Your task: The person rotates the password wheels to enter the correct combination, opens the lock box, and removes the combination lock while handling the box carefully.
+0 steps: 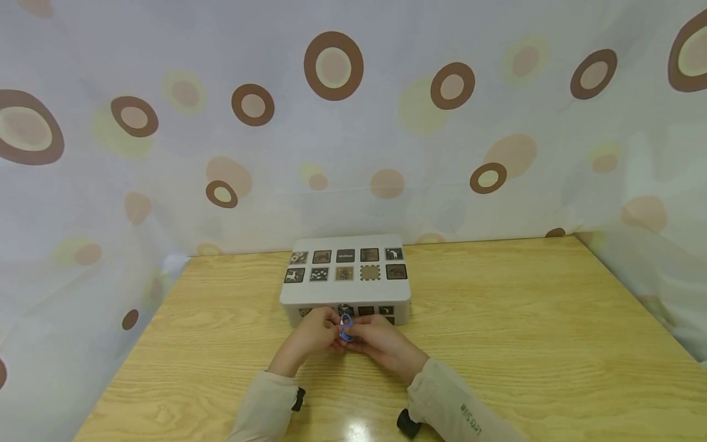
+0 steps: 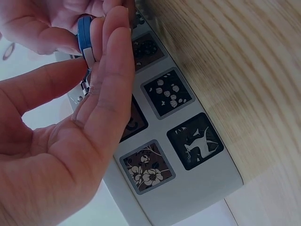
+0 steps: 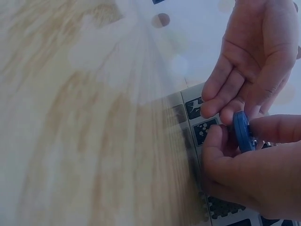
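Note:
A white box [image 1: 345, 292] with dark picture squares stands at the back of the table, its lid down. At its front face is a metal latch [image 1: 343, 308]. Just in front of that latch is a small blue padlock [image 1: 347, 335], its loop pointing up. My right hand [image 1: 383, 341] pinches the padlock [image 3: 242, 132] between thumb and curled fingers. From the other side, my left hand [image 1: 310, 337] holds the padlock [image 2: 84, 34] by its edge, thumb against fingertips. Fingers hide much of the padlock.
The wooden table [image 1: 508, 319] stretches out on both sides of the box. Behind it and at the sides hangs a pale curtain [image 1: 364, 141] with brown and yellow circles. Dark bands [image 1: 409, 423] sit at both sleeve cuffs.

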Motion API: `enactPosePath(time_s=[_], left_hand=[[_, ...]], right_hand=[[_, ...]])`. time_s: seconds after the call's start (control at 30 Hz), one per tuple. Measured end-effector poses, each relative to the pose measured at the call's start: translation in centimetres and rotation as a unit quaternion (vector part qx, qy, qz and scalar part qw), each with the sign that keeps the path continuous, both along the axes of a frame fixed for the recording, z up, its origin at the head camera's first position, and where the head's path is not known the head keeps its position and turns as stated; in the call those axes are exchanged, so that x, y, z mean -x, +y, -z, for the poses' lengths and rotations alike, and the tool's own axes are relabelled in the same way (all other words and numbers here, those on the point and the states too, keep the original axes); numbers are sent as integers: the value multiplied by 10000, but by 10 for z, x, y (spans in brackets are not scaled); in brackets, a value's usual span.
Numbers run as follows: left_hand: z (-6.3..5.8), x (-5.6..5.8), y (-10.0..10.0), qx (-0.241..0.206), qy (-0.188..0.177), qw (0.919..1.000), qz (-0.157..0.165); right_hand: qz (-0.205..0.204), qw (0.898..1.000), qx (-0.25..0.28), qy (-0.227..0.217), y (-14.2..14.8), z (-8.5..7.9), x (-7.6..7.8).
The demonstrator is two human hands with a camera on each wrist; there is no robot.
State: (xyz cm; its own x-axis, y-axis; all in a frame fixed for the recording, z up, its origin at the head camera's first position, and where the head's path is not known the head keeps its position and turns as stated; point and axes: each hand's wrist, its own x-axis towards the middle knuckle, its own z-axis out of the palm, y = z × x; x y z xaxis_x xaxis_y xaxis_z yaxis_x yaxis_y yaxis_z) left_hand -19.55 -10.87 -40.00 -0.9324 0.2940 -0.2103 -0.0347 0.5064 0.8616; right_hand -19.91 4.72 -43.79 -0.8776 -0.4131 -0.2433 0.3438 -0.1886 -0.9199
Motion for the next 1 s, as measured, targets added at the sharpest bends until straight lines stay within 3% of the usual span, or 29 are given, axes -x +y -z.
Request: enactPosePath(time_s=[1.0], left_hand=[[2,0,-1,-107,-15,9999,21]], right_hand=[[-37,9999,-56,122,-1,2,2]])
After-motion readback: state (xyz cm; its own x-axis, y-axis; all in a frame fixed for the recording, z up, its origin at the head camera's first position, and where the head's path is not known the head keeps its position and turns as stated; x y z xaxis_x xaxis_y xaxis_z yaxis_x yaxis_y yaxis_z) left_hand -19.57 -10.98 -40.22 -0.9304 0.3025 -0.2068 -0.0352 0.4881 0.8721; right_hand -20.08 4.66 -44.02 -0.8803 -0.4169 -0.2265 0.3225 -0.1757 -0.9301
